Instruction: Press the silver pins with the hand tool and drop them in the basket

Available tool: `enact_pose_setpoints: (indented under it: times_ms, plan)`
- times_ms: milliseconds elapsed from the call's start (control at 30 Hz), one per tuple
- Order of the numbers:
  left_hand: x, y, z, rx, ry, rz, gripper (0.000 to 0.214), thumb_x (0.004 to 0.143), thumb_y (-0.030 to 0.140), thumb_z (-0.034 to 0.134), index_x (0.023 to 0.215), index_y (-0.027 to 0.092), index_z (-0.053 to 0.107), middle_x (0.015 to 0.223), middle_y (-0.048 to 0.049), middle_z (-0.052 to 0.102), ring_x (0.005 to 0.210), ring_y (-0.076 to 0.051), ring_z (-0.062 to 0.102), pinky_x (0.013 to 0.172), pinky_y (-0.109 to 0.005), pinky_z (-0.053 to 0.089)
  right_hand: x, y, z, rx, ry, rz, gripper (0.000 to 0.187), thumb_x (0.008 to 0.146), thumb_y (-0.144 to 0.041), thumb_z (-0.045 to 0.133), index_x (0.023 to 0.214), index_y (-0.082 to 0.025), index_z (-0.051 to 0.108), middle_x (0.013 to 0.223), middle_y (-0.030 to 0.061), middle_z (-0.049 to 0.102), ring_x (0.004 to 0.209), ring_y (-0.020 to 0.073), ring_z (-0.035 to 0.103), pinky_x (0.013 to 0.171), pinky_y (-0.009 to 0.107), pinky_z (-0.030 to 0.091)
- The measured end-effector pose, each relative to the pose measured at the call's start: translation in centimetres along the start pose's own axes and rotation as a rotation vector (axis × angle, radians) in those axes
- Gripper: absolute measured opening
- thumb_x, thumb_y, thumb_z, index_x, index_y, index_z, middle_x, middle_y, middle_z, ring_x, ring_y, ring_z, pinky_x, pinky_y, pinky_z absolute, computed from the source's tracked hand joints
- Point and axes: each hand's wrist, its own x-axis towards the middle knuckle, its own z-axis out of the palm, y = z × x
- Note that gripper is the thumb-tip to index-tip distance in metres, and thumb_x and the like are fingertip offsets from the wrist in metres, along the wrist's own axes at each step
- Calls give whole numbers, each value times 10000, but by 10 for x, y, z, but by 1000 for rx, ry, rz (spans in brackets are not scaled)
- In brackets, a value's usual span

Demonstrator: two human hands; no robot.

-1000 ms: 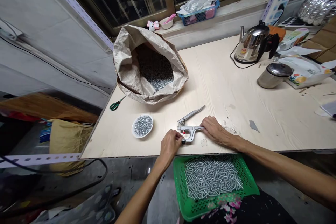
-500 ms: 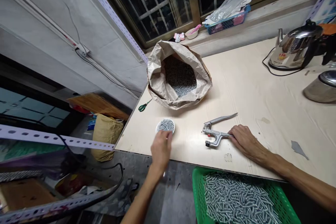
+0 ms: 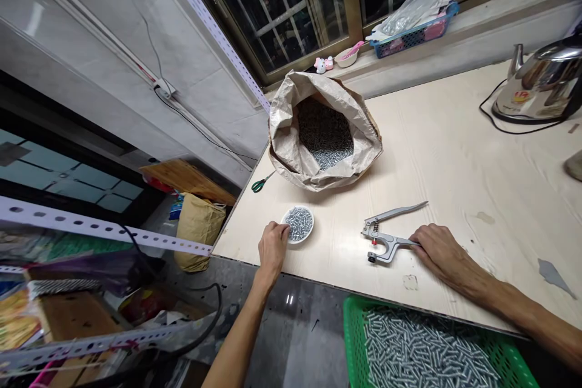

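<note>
My left hand is closed at the left rim of a small white bowl, its thumb and fingers pinched there. Small silver rivet-like pieces fill the bowl. My right hand is wrapped round the end of the lower handle of grey metal hand pliers, a snap-press type with a spring and a red tip. The pliers lie on the table with their jaws spread and the upper handle free.
Behind the bowl stands an open paper sack of small metal pieces. Green-handled scissors lie at the table's left edge. Below the front edge is a green basket of metal pieces. A kettle stands at the back right.
My left hand has shifted from in front of the bowl to its left rim, uncovering more of the bowl. My right hand stays on the pliers' handle. The whole view has moved slightly.
</note>
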Motion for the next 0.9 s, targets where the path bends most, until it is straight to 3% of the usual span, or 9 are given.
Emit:
enact_pose_setpoints:
  times_ms: [233, 333, 433, 533, 633, 767, 900]
  plan:
    - [8, 0, -5, -28, 31, 42, 170, 833, 209, 501, 806, 149, 658, 837, -77, 628, 764, -185, 595, 699, -285, 445, 3, -5, -4, -116, 48, -109, 191, 930, -191, 390, 824, -188, 549, 740, 46, 557, 718, 192, 482, 717, 355, 345]
    - [2, 14, -13, -238, 93, -36, 164, 795, 276, 550, 779, 148, 652, 777, -64, 641, 707, -174, 584, 689, -281, 445, 5, -11, -8, -182, 99, -183, 194, 931, -155, 394, 821, -175, 553, 729, 41, 557, 714, 180, 468, 759, 359, 337]
    - [-15, 48, -13, -576, -63, -176, 257, 759, 402, 593, 783, 155, 662, 690, -29, 628, 638, -155, 560, 613, -256, 443, 7, -17, -12, -224, 124, -243, 205, 918, -100, 390, 809, -177, 546, 729, 30, 562, 712, 167, 453, 799, 363, 327]
    - [-36, 90, 3, -856, -297, -238, 306, 702, 447, 633, 732, 144, 660, 659, -15, 611, 596, -134, 533, 558, -234, 428, 7, -20, -13, -263, 119, -274, 216, 915, -80, 378, 815, -182, 541, 735, 22, 560, 715, 161, 442, 807, 363, 319]
    - [-53, 120, 31, -978, -401, -257, 293, 688, 428, 645, 686, 135, 644, 607, 2, 581, 568, -113, 505, 556, -221, 409, 6, -20, -12, -278, 97, -296, 206, 920, -81, 378, 835, -185, 535, 744, 20, 561, 731, 160, 444, 817, 365, 310]
    - [-61, 132, 57, -982, -372, -266, 259, 700, 390, 634, 701, 130, 639, 580, 13, 562, 556, -103, 493, 550, -212, 390, 7, -20, -12, -280, 122, -323, 172, 918, -84, 398, 846, -178, 524, 739, 19, 554, 731, 160, 437, 824, 367, 296]
    - [-62, 129, 60, -1002, -369, -306, 339, 685, 412, 646, 834, 108, 662, 628, 0, 595, 548, -102, 501, 533, -217, 401, 7, -19, -11, -289, 132, -334, 151, 917, -95, 411, 848, -177, 517, 745, 17, 549, 734, 162, 422, 826, 370, 288]
